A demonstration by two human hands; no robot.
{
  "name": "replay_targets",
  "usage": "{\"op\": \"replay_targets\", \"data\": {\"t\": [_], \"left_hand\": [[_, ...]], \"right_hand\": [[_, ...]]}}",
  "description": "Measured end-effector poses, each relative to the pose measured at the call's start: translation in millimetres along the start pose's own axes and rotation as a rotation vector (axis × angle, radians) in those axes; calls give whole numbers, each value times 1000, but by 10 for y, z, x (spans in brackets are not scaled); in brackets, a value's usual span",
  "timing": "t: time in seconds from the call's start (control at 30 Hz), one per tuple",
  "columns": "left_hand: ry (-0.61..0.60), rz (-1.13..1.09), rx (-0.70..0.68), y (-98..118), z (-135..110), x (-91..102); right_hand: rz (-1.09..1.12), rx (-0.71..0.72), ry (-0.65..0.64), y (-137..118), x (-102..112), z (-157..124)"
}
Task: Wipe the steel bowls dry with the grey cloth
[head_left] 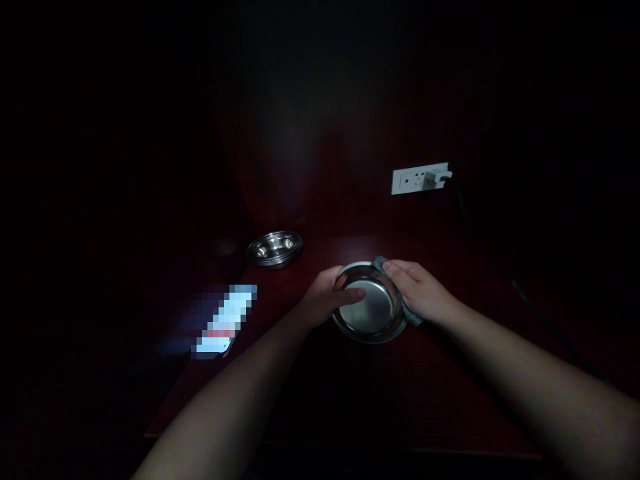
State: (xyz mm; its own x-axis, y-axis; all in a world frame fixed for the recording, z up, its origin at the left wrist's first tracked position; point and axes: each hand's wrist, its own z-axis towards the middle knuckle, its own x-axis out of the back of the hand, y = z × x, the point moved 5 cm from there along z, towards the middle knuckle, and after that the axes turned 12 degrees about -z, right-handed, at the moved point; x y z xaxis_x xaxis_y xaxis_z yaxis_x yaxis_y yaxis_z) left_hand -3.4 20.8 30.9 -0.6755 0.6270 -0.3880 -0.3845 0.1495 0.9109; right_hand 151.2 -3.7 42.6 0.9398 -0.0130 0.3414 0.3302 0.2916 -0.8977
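Held above the dark red tabletop is a shiny metal bowl [373, 310], its hollow side turned toward me. My left hand [327, 297] grips its left rim, thumb laid inside over the bottom and fingers hidden behind. On the right rim, my right hand [417, 290] pinches a grey-green cloth [411, 316] against the bowl. The cloth folds over the edge, and most of it is covered by the hand. Farther back on the left, a small stack of similar metal bowls [275, 250] stands upright on the table.
A lit phone-like screen [227, 321], blurred out, lies near the table's left edge. On the back wall is a white socket panel [420, 179] with a plug [438, 177] in it. A dark cable [520, 291] runs down to the right. Surroundings are very dark.
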Motion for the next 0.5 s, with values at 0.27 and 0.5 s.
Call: {"op": "replay_targets", "data": {"t": [0.27, 0.5], "left_hand": [[-82, 27, 27, 15, -13, -24], [-87, 74, 39, -22, -21, -29]], "right_hand": [[-1, -27, -64, 2, -43, -12], [-70, -16, -101, 19, -69, -11]]}}
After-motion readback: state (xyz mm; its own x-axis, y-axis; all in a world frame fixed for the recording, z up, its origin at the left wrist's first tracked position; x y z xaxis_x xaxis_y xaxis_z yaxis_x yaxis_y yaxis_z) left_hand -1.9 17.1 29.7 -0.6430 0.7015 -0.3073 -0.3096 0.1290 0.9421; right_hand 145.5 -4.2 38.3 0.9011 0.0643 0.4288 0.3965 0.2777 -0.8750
